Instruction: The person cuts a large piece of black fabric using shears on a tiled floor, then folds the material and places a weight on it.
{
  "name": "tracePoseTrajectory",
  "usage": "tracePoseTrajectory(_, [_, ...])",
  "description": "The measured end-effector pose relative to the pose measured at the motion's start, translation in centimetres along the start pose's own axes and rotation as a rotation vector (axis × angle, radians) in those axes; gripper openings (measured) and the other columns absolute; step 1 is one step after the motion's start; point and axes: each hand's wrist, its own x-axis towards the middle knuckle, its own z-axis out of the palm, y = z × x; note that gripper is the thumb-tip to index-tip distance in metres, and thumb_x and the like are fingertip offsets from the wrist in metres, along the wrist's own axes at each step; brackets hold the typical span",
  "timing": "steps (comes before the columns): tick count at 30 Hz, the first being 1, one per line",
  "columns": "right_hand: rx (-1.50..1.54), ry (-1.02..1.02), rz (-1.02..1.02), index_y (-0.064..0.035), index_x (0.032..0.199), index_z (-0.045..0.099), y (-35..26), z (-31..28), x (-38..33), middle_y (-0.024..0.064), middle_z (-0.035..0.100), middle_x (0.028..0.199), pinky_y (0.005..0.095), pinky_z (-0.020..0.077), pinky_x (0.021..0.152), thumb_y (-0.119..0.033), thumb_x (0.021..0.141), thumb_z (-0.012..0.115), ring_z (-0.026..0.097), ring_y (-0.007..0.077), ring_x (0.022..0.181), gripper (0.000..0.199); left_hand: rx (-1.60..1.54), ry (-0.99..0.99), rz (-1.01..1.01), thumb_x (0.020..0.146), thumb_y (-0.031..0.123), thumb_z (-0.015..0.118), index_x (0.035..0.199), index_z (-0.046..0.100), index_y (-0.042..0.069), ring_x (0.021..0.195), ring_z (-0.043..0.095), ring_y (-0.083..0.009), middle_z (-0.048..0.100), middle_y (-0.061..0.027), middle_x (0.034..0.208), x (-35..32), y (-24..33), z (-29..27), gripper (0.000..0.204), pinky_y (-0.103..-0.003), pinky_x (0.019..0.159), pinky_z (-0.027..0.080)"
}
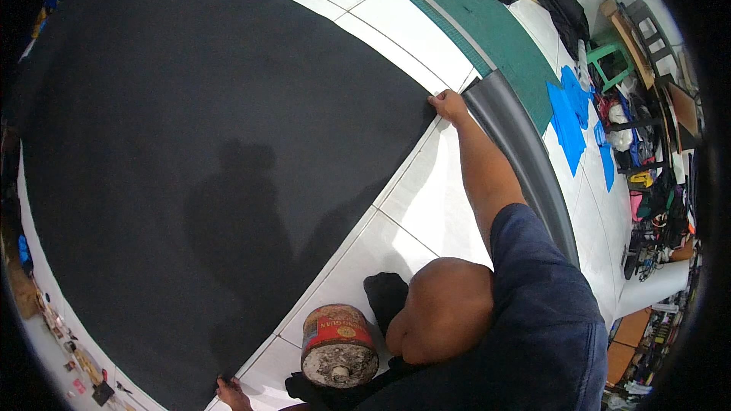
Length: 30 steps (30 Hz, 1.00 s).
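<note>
A large black sheet (152, 91) of flat material lies spread over the tiled floor, my shadow falling across it. At its right corner, my right hand (451, 106) is closed, thumb and fingers pinching the edge. My left hand (233, 394) grips the same near edge at the bottom of the view, partly cut off by the picture's border. Between my arms, close to my bent knee (449, 308), stands a round tin (335, 327) with a red band and a stained, crusted top bearing a small knob.
Right of my right forearm lies a rolled dark grey sheet (521, 148). Beyond it are a green cutting mat (487, 30), a long metal ruler (442, 11) and blue scraps (567, 125). A green stool (611, 65) and cluttered shelves (655, 152) line the right side.
</note>
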Motion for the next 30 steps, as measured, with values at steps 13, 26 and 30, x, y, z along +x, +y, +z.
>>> tracePoseTrajectory(13, [0.08, 0.076, -0.075, -0.0032, 0.108, 0.064, 0.5, 0.1, -0.4, 0.0208, 0.068, 0.101, 0.0413, 0.0497, 0.084, -0.041, 0.076, 0.075, 0.065, 0.0335, 0.098, 0.051, 0.467, -0.095, 0.32, 0.09, 0.022, 0.061, 0.105, 0.06, 0.004, 0.07, 0.052, -0.0146, 0.054, -0.0053, 0.081, 0.0, -0.2, -0.2, 0.023, -0.026, 0.059, 0.046])
tracePoseTrajectory(26, [0.209, 0.067, -0.023, -0.0014, 0.11, 0.064, -1.5, 0.0, -0.9, 0.0169, 0.067, 0.1, 0.0344, 0.0494, 0.083, -0.03, 0.079, 0.074, 0.064, 0.0243, 0.092, 0.043, -0.08, 0.097, 0.021, 0.092, 0.024, 0.062, 0.093, 0.058, 0.002, 0.068, 0.054, -0.0165, 0.056, -0.006, 0.082, -2.2, 1.1, 2.2, 0.023, -0.026, 0.059, 0.048])
tracePoseTrajectory(30, [0.208, -0.056, 0.001, -0.0001, 0.115, 0.064, -3.3, -0.6, -1.2, 0.0211, 0.068, 0.106, 0.036, 0.0495, 0.088, -0.03, 0.079, 0.073, 0.065, 0.0292, 0.1, 0.048, 0.018, 0.122, -0.056, 0.091, 0.027, 0.064, 0.1, 0.058, 0.0, 0.073, 0.057, -0.0174, 0.059, -0.0081, 0.091, -1.8, 1.3, 0.8, 0.029, -0.026, 0.061, 0.049])
